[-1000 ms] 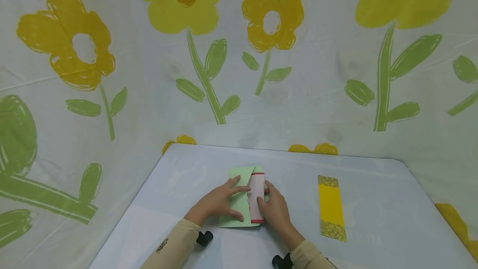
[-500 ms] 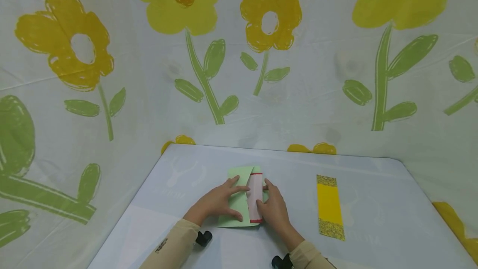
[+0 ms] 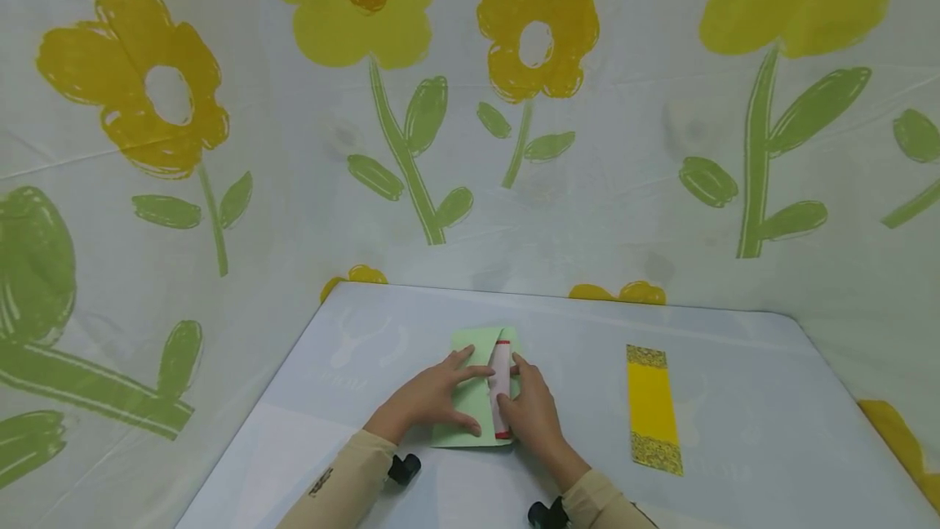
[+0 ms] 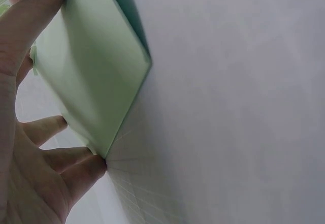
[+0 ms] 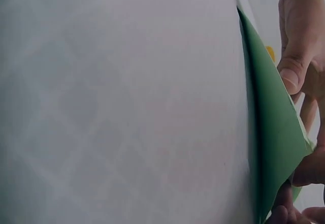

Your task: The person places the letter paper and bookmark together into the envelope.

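Note:
A light green envelope (image 3: 466,402) lies on the table, its mouth towards the right. My left hand (image 3: 436,394) is spread over it, thumb pressing near the front edge and a finger at the lip of the mouth. In the left wrist view, other fingertips (image 4: 101,163) reach the envelope's far corner. A white card (image 3: 500,382) with red bands at both ends sits partly inside, its left part hidden. My right hand (image 3: 534,411) pinches the card's exposed right side between thumb and fingers. In the right wrist view, the green paper (image 5: 279,127) lifts off the table.
A yellow strip (image 3: 654,411) with glittery gold ends lies on the table to the right. The white table (image 3: 367,357) has its back edge against a cloth (image 3: 617,211) printed with flowers.
My right hand has moved left, and the white card has slid farther into the envelope, so a narrower band of it shows. My left hand holds its place.

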`<act>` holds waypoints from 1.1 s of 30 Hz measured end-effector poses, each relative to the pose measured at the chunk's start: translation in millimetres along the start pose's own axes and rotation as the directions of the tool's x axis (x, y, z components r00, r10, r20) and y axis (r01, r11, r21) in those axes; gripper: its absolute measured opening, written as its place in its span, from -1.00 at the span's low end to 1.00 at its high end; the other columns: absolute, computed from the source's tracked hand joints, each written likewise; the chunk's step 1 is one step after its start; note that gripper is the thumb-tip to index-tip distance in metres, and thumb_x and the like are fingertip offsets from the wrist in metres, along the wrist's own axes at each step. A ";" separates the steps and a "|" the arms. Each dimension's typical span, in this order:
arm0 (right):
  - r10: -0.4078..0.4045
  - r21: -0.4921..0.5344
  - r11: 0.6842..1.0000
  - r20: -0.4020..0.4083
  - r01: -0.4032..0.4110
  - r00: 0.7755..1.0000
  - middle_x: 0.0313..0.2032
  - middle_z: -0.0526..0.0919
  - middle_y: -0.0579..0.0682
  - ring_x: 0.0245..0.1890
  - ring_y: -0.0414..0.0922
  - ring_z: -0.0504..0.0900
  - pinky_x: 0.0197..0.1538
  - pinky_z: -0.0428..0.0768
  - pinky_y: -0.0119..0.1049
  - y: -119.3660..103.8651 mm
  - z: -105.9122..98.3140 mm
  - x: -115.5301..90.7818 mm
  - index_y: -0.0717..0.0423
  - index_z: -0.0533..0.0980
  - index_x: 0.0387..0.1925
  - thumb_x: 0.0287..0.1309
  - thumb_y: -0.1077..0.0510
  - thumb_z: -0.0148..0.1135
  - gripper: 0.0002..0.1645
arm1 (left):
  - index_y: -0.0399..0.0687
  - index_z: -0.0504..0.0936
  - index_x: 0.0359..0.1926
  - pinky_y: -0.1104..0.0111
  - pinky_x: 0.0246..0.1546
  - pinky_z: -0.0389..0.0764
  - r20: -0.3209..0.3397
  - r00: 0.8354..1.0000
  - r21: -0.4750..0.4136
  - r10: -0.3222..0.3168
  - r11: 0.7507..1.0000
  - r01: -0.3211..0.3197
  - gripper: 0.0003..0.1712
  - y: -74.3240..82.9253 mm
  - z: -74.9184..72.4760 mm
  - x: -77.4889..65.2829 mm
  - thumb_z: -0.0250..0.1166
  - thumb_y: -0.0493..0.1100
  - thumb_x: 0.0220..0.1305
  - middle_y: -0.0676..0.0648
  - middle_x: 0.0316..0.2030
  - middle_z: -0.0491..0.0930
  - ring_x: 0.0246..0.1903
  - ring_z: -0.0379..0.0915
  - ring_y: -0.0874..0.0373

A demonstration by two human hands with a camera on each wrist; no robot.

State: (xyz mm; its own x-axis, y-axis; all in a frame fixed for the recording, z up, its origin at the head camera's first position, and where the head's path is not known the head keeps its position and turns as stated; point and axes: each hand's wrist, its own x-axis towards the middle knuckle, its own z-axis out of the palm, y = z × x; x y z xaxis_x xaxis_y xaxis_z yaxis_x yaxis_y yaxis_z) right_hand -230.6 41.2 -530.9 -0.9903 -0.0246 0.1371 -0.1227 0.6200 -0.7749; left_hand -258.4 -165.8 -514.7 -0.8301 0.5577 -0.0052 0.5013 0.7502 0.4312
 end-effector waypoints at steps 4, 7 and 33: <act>-0.007 -0.005 1.000 0.007 0.007 1.000 0.09 0.58 0.19 -0.19 -0.04 0.60 -0.20 0.66 -0.13 -1.0 0.7 0.4 0.36 0.31 0.40 0.10 0.28 0.40 -0.17 | 0.52 0.41 0.42 -0.14 0.25 0.44 0.004 1.000 -0.006 -0.006 1.000 0.006 0.07 1.0 0.5 0.6 0.56 0.45 -0.20 -0.12 0.58 0.04 0.49 0.06 -0.29; -0.005 -0.013 1.000 0.008 0.005 1.000 0.09 0.58 0.19 -0.17 -0.04 0.61 -0.19 0.66 -0.13 -1.2 1.1 0.9 0.37 0.31 0.39 0.11 0.27 0.40 -0.17 | 0.53 0.41 0.42 -0.14 0.26 0.43 0.009 1.000 -0.008 -0.010 1.000 0.010 0.07 1.2 0.7 0.7 0.55 0.46 -0.19 -0.12 0.59 0.03 0.50 0.04 -0.28; -0.030 -0.001 1.000 0.036 0.031 0.999 0.10 0.63 0.16 -0.49 -0.26 0.48 -0.47 0.51 -0.41 0.6 3.6 1.4 0.32 0.29 0.42 0.10 0.31 0.43 -0.13 | 0.54 0.39 0.43 -0.13 0.27 0.43 0.015 1.000 -0.007 -0.013 1.000 0.013 0.07 -1.9 1.4 1.2 0.54 0.46 -0.19 -0.11 0.59 0.01 0.50 0.01 -0.29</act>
State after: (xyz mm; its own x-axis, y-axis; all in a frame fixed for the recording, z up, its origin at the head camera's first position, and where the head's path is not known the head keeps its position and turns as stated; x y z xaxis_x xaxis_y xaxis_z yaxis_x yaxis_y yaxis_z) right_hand -232.3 38.7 -533.3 -0.9878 -0.0713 0.1386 -0.1528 0.6195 -0.7700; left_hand -260.0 -166.1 -516.8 -0.8327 0.5533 -0.0242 0.4888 0.7548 0.4374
